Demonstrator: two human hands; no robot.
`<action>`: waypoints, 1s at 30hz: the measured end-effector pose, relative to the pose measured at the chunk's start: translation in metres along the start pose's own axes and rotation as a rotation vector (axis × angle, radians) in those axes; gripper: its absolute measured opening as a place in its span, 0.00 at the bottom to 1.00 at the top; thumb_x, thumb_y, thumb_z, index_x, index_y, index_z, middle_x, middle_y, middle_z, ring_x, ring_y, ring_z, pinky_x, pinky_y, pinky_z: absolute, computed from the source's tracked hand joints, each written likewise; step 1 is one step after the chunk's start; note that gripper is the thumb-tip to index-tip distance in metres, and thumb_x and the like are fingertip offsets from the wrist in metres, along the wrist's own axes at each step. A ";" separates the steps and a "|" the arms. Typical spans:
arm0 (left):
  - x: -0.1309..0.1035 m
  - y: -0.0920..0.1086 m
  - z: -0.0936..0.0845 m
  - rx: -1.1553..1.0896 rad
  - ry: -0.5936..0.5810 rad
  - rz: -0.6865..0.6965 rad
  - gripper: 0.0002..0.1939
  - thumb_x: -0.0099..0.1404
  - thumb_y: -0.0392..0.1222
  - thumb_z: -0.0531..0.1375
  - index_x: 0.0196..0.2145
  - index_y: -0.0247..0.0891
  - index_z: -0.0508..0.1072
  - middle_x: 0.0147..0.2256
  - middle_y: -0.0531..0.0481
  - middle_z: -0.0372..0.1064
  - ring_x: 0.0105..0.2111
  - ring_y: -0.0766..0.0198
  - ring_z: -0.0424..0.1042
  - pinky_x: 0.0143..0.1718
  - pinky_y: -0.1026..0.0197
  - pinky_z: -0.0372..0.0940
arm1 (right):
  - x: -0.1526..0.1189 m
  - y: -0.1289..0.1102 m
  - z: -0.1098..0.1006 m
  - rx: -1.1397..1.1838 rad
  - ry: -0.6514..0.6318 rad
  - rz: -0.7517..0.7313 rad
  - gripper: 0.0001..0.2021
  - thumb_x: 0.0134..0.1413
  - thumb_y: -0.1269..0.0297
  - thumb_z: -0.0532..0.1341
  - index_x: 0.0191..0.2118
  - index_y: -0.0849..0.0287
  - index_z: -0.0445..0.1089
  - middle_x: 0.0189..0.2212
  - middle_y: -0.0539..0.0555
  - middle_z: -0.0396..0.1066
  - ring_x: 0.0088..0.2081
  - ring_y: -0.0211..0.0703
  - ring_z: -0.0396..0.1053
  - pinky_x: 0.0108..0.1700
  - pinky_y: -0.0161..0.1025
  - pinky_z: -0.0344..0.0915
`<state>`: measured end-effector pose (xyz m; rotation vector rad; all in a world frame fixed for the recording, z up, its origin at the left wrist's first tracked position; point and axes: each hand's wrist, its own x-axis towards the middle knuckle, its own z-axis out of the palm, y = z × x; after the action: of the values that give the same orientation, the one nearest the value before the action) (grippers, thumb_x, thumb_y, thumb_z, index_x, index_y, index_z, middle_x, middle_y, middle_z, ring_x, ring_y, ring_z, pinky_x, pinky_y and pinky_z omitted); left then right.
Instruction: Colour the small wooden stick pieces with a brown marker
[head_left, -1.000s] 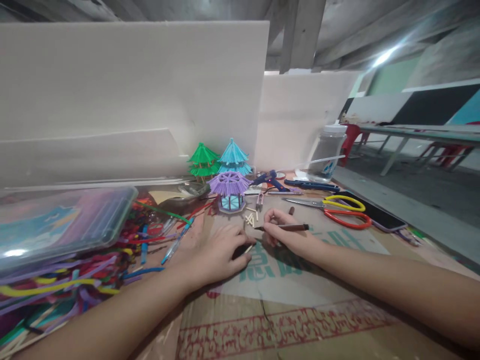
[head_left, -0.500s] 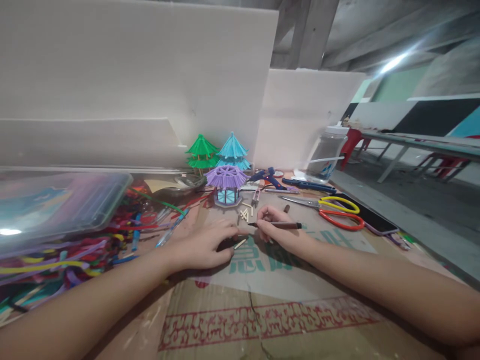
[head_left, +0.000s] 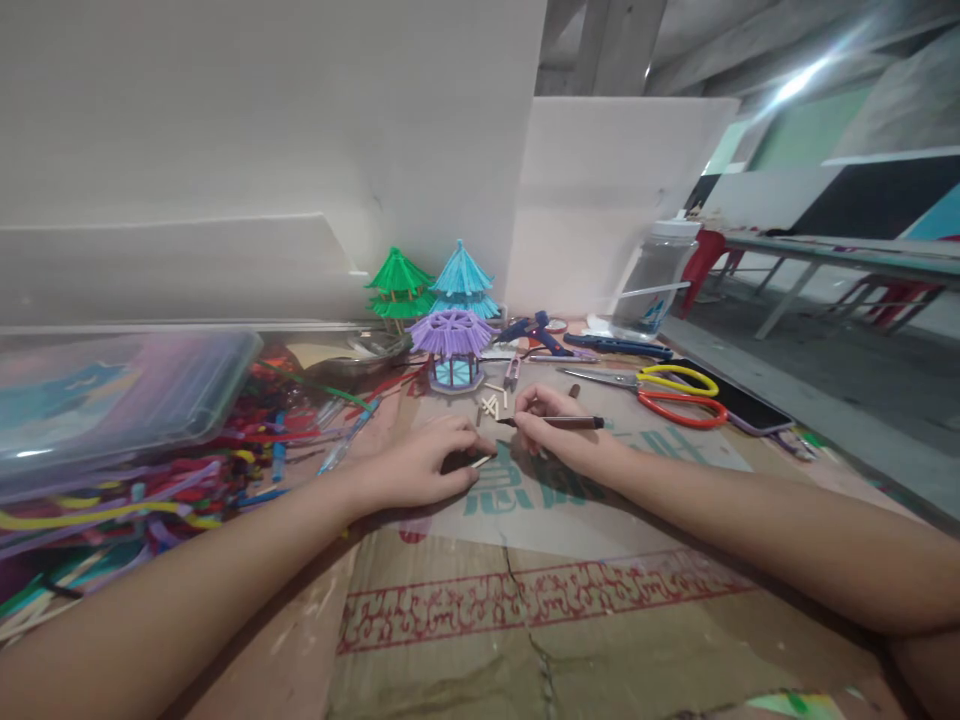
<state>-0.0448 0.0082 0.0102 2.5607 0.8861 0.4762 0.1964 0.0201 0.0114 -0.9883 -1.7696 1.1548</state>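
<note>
My right hand [head_left: 551, 425] is closed around a dark brown marker pen [head_left: 574, 423], its tip pointing left. My left hand [head_left: 427, 462] pinches a short pale wooden stick [head_left: 482, 461] between thumb and fingers, close to the pen tip. Just beyond both hands lies a small heap of short pale sticks [head_left: 491, 405]. Behind the heap stands a small pavilion model with a purple roof [head_left: 452, 335]. A blue tiered roof model [head_left: 460, 275] and a green one [head_left: 397, 280] stand at its back.
Scissors with yellow and red handles [head_left: 679, 395] lie at right, beside a phone [head_left: 750, 405]. A glue gun [head_left: 541, 332], a blue cutter [head_left: 619, 346] and a clear bottle [head_left: 656, 285] sit farther back. A plastic case [head_left: 225, 390] rests on colourful pipe cleaners [head_left: 187, 500] at left.
The left fingers have closed on the short stick, which lay by the thumb, and moved slightly nearer the pen. The right hand keeps its pen. The camera view has tilted down.
</note>
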 end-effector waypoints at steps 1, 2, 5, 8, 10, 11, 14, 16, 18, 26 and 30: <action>0.000 -0.001 -0.002 -0.014 -0.018 0.005 0.20 0.65 0.37 0.57 0.54 0.42 0.73 0.48 0.45 0.70 0.50 0.55 0.70 0.55 0.52 0.65 | 0.000 0.000 0.000 0.000 0.001 -0.002 0.08 0.58 0.59 0.63 0.35 0.55 0.63 0.19 0.43 0.66 0.21 0.34 0.63 0.23 0.31 0.57; 0.000 -0.002 -0.003 -0.027 -0.036 0.009 0.22 0.63 0.35 0.57 0.55 0.42 0.73 0.48 0.46 0.70 0.50 0.55 0.70 0.55 0.53 0.65 | -0.001 0.000 0.000 0.003 0.001 -0.001 0.08 0.58 0.60 0.63 0.35 0.55 0.63 0.19 0.43 0.66 0.21 0.34 0.63 0.23 0.31 0.57; 0.000 -0.003 -0.006 -0.035 -0.054 0.022 0.28 0.60 0.31 0.56 0.57 0.43 0.72 0.47 0.48 0.70 0.50 0.56 0.71 0.55 0.55 0.66 | -0.001 0.000 0.000 0.005 -0.016 0.010 0.08 0.58 0.60 0.63 0.35 0.55 0.63 0.20 0.43 0.66 0.20 0.34 0.63 0.23 0.31 0.56; 0.000 -0.002 -0.006 -0.014 -0.047 0.032 0.26 0.62 0.32 0.56 0.57 0.43 0.72 0.46 0.47 0.69 0.49 0.56 0.71 0.54 0.55 0.66 | 0.000 0.002 -0.001 0.000 -0.032 0.016 0.08 0.59 0.60 0.63 0.36 0.55 0.63 0.20 0.43 0.67 0.21 0.34 0.64 0.23 0.31 0.57; 0.000 -0.002 -0.006 -0.015 -0.059 0.033 0.24 0.63 0.33 0.56 0.56 0.43 0.72 0.47 0.47 0.69 0.49 0.57 0.71 0.55 0.55 0.66 | 0.000 0.002 -0.002 0.004 -0.040 0.010 0.07 0.60 0.61 0.62 0.36 0.56 0.63 0.20 0.43 0.66 0.22 0.34 0.64 0.24 0.31 0.57; 0.000 -0.001 -0.007 -0.015 -0.069 0.033 0.23 0.64 0.33 0.56 0.56 0.42 0.72 0.47 0.47 0.69 0.50 0.57 0.71 0.55 0.55 0.65 | 0.000 0.002 -0.002 0.005 -0.042 0.005 0.07 0.60 0.61 0.62 0.36 0.56 0.63 0.21 0.43 0.66 0.22 0.34 0.64 0.24 0.31 0.57; -0.001 -0.002 -0.010 -0.004 -0.101 0.033 0.25 0.63 0.32 0.56 0.57 0.42 0.71 0.48 0.46 0.69 0.50 0.57 0.71 0.56 0.56 0.65 | 0.000 0.001 -0.001 -0.007 -0.036 0.003 0.06 0.60 0.62 0.62 0.37 0.55 0.63 0.21 0.43 0.66 0.22 0.34 0.64 0.24 0.31 0.57; -0.001 -0.002 -0.011 0.000 -0.108 0.028 0.25 0.63 0.32 0.56 0.58 0.41 0.71 0.47 0.46 0.69 0.50 0.57 0.70 0.55 0.56 0.65 | -0.001 0.001 -0.001 -0.011 -0.032 0.010 0.07 0.59 0.62 0.62 0.37 0.55 0.64 0.21 0.43 0.66 0.22 0.34 0.64 0.23 0.32 0.56; 0.000 -0.003 -0.012 -0.011 -0.104 0.027 0.23 0.64 0.32 0.56 0.57 0.41 0.72 0.47 0.46 0.69 0.50 0.58 0.71 0.55 0.56 0.65 | -0.001 0.001 -0.001 -0.004 -0.026 0.013 0.07 0.58 0.61 0.63 0.36 0.55 0.64 0.22 0.44 0.66 0.22 0.34 0.64 0.23 0.32 0.56; 0.002 0.001 0.007 -0.032 0.038 -0.084 0.17 0.66 0.43 0.61 0.52 0.40 0.73 0.48 0.45 0.72 0.50 0.53 0.71 0.53 0.52 0.66 | 0.000 -0.003 -0.002 0.018 -0.042 0.015 0.08 0.55 0.61 0.63 0.35 0.56 0.63 0.20 0.43 0.67 0.21 0.33 0.64 0.24 0.32 0.58; 0.001 0.007 0.018 -0.014 0.140 -0.159 0.15 0.64 0.44 0.63 0.49 0.40 0.74 0.45 0.45 0.73 0.48 0.52 0.71 0.49 0.51 0.66 | 0.001 -0.001 -0.002 0.069 -0.090 0.004 0.11 0.51 0.62 0.65 0.34 0.54 0.60 0.19 0.43 0.67 0.21 0.34 0.64 0.24 0.32 0.60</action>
<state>-0.0326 -0.0008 -0.0020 2.4436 1.1203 0.6164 0.1981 0.0215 0.0132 -0.9122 -1.7863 1.2718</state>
